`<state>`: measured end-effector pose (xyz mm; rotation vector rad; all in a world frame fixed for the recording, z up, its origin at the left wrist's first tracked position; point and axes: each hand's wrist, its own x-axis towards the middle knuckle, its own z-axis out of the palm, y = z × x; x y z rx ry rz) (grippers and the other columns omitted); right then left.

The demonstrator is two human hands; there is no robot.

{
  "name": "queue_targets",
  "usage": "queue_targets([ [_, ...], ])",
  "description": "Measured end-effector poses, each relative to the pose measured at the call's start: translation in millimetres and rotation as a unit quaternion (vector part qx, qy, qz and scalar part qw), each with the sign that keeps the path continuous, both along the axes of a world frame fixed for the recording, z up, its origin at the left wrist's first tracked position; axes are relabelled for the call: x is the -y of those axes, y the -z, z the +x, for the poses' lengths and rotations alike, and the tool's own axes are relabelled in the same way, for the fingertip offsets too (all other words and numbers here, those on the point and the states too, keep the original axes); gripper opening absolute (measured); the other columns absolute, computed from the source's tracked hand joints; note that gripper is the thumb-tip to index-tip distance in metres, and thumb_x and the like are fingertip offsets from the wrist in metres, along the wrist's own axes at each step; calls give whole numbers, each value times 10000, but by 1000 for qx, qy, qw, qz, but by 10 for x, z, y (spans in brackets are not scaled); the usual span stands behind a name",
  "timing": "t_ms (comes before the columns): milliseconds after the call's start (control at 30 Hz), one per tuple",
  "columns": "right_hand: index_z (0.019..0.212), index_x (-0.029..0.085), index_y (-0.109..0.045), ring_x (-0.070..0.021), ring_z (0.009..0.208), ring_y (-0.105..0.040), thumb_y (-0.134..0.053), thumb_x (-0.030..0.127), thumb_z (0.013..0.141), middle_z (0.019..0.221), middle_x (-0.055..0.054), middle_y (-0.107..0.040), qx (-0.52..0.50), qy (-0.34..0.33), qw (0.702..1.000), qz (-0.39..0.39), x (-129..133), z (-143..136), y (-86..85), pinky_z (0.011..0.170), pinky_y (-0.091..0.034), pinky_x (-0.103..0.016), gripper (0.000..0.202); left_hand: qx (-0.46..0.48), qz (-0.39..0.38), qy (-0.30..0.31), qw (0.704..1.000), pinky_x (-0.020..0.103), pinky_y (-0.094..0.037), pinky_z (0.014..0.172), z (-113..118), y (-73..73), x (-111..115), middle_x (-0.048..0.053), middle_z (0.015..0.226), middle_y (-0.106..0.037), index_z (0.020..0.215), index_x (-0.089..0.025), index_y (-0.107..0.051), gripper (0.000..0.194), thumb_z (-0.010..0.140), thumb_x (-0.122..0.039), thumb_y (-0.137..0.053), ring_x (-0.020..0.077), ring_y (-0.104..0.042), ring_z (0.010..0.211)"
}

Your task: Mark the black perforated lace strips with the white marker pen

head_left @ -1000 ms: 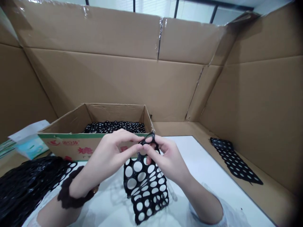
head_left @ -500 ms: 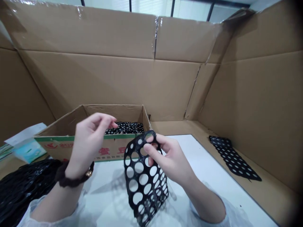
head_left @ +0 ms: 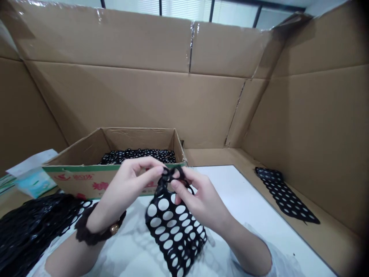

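Observation:
A black sheet full of round holes (head_left: 173, 223) hangs over the white table top, pinched at its upper edge by both hands. My left hand (head_left: 141, 175) grips the top left part between thumb and fingers, where the material bunches up. Close beside it, my right hand (head_left: 196, 190) holds the top right part. The sheet's lower end slants toward the bottom of the view. Behind the hands, an open cardboard box (head_left: 69, 182) with a green rim contains more black perforated pieces (head_left: 138, 154).
A heap of black material (head_left: 37, 223) lies at the left, near a light blue packet (head_left: 36, 182). Another perforated strip (head_left: 288, 196) rests on cardboard at the right. Tall cardboard walls (head_left: 138, 96) enclose the back and sides of the white table (head_left: 230, 196).
My left hand has come down and right from before the box and taken hold of the sheet's top edge. The sheet's top is now gathered between both hands.

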<state>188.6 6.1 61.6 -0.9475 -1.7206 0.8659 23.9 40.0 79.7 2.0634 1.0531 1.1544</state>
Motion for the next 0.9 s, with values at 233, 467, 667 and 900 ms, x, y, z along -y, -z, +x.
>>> queue_targets([
  [233,808,169,-492,-51,509,-523,-445,268,839,640,47,-451,-40,14,999,-28,-70,46,0,501,-378,-169,114,78,231,-297,923,258,-463,624,-211,154,-572,46,765,-644,969,-170,-584,275,849,-331,-397,146,-596,662],
  [467,796,186,-451,-37,505,-504,-482,316,820,641,57,-422,-123,35,991,-37,-109,83,-9,501,-379,-152,135,-238,220,-274,905,460,-350,923,-483,189,-872,121,1222,-520,1050,-178,-607,338,798,-353,-464,301,-472,1108],
  [667,833,183,-496,-43,535,-509,-490,321,814,700,34,-488,-136,20,990,-32,-150,79,6,522,-404,-164,139,-187,166,-10,968,292,-444,841,-83,55,-142,3,1119,-601,1169,-273,-507,374,812,-381,-477,178,-560,983],
  [900,816,167,-555,-61,498,-470,-647,338,677,596,43,-476,-89,12,993,-80,-177,50,72,423,-414,-157,239,-170,234,-27,957,301,-435,807,18,95,-36,29,968,-639,1046,-235,-595,281,793,-336,-525,180,-557,911],
])
